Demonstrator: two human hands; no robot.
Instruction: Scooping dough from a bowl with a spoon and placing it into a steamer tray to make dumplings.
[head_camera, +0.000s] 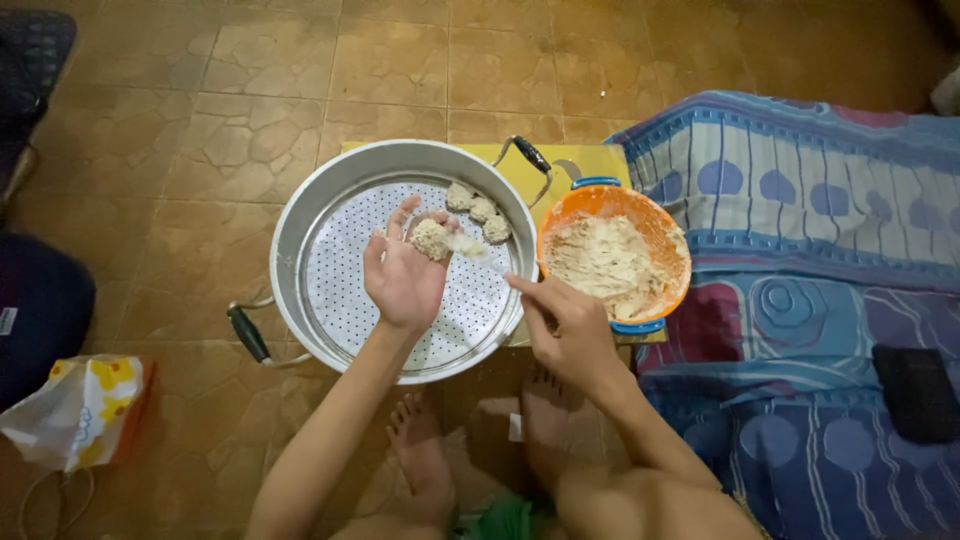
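My left hand (402, 272) is held palm up over the round metal steamer tray (300, 230), with a pale lump of dough (432, 238) resting on its fingers. My right hand (565, 325) grips a spoon (478, 252) whose tip touches that lump. Three shaped dough pieces (478, 212) lie at the far edge of the perforated tray. An orange bowl (665, 232) with blue handles, full of pale dough mix, stands just right of the tray and beside my right hand.
The tray and bowl rest on a yellow board (585, 160) on a brown tiled floor. A blue patterned mattress (820, 300) with a black object (915, 392) lies right. A plastic bag (75, 410) sits at left. My bare feet (480, 440) are below.
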